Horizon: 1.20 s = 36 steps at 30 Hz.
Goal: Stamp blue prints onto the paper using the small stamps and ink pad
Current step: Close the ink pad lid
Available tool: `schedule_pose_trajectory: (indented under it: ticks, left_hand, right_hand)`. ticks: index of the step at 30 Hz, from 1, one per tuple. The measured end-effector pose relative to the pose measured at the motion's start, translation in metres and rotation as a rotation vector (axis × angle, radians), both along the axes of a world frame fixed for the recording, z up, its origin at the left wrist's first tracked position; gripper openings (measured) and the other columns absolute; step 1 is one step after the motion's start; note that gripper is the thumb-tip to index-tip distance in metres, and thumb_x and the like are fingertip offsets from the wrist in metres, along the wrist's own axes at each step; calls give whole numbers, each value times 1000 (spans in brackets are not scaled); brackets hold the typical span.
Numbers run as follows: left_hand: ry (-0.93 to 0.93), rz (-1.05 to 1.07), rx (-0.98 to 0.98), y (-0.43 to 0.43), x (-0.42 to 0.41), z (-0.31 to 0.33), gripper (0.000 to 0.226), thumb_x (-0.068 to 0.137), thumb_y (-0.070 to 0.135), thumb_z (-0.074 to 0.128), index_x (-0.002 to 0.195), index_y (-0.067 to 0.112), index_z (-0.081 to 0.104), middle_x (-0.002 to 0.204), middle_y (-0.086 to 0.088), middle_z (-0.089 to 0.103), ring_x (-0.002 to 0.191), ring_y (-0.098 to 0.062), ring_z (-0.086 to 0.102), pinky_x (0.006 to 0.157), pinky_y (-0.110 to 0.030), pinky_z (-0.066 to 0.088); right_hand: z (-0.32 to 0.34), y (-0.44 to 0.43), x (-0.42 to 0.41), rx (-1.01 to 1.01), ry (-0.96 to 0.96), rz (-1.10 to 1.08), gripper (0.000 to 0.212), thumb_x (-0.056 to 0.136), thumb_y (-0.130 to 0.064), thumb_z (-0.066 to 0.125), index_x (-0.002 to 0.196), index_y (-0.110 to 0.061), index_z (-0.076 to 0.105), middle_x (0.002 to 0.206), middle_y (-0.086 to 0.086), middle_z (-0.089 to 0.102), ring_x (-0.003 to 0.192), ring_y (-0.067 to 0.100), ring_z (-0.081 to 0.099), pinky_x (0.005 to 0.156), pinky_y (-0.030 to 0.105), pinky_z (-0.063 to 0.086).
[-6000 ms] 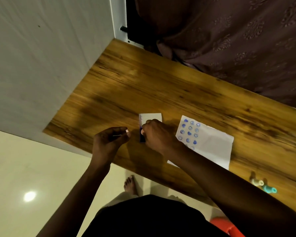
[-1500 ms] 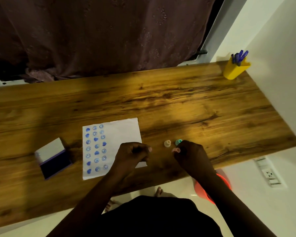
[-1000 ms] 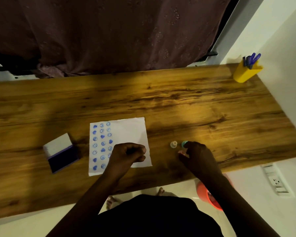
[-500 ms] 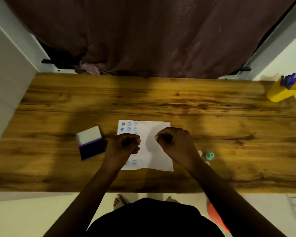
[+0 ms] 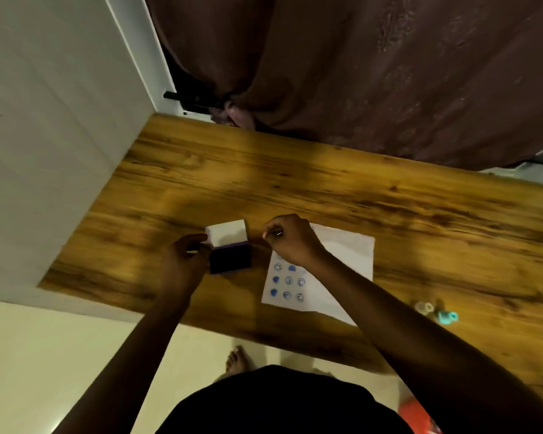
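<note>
Nearest, at the right front of the wooden table (image 5: pixel 389 195), two small stamps (image 5: pixel 438 311) are left standing, one pale and one teal, well apart from both hands. A little farther in, the white paper (image 5: pixel 348 255) is laid flat, with rows of blue prints (image 5: pixel 287 281) down its left side; much of the sheet is still blank. The paper is judged to be thin and light, so it could slide or curl when pressed. Beside it on the left, the ink pad (image 5: pixel 231 261) is open, its dark pad near and its white lid (image 5: pixel 228 231) tipped up behind. The left hand (image 5: pixel 185 261) is curled at the pad's left edge and seems to be touching it; if something is held inside cannot be told. The right hand (image 5: pixel 290 241) is closed just right of the lid, over the paper's top corner, and something small seems pinched in it, but it cannot be made out. A stamp is likely light and hard, best pinched by its sides near the top.
</note>
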State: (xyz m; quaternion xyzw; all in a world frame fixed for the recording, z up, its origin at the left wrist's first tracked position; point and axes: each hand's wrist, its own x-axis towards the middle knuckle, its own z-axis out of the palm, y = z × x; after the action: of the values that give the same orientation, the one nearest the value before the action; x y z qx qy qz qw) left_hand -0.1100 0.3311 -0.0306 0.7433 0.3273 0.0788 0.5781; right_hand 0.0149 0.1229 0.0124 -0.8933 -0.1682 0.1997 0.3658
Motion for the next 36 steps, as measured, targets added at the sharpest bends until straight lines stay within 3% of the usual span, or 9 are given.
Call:
schedule_pose_trajectory:
  ticks: [5,12,15,18,21,24,30,32,36]
  left_hand:
    - [89,56,-75,22,7,-10,58,78,33,67,131,10,66,108,-15,74,98,-38,74,85,-56,63]
    - [113,-24,-125,22,11,-4,64,73,29,63,132,4,65,98,-15,77,85,-27,73,70,-36,57]
    - [104,-56,-158,20,12,0,46,75,27,62,118,13,71,82,3,78,75,-17,75,61,-32,61]
    - [85,-59,-197,20,10,0,26,78,25,60,94,31,79,75,4,80,80,-22,76,72,-42,64]
    - [55,-102,-180,19,8,-1,37,81,24,58,78,55,77,75,16,80,79,-20,75,79,-46,61]
    - [13,-132,-164,17,4,-1,38,84,23,58,83,54,78,81,17,81,75,-4,77,75,-38,62]
    - [-23,-172,-147,14,-1,0,47,98,12,55,91,53,78,93,20,81,87,4,76,65,-16,57]
    - [-29,-152,-149,14,-3,-2,48,100,12,56,98,54,78,97,20,81,93,2,75,71,-18,60]
    - [-1,-124,-185,14,-7,-8,37,100,13,59,136,18,67,120,0,76,113,-20,72,92,-37,60]
  right_hand:
    - [-11,30,5,-71,47,11,18,92,-11,63,104,-7,76,110,10,77,103,26,71,91,41,58]
    - [-15,48,1,-104,113,4,28,95,-11,59,120,-11,72,125,11,72,115,29,67,93,37,56]
    - [-15,52,1,-113,146,-9,30,96,-13,57,122,-15,72,129,8,70,117,28,66,92,34,54]
    - [-15,54,-1,-87,203,-49,31,95,-11,55,120,-14,73,126,11,71,111,30,68,94,43,59]
    - [-15,53,-3,-60,255,-84,32,95,-11,54,121,-14,72,125,12,71,109,31,69,92,49,60]
    - [-15,51,-6,-65,272,-71,34,95,-12,52,123,-13,71,124,13,71,110,31,68,94,49,59]
    - [-14,48,-9,-8,337,-106,37,98,-11,50,130,-14,69,130,12,69,118,32,65,102,50,54]
    - [-13,47,-9,22,343,-128,36,98,-11,51,128,-16,69,130,10,70,117,30,66,103,50,54]
    - [-14,44,-10,55,357,-161,31,99,-12,53,126,-18,68,130,7,69,118,27,65,103,49,53]
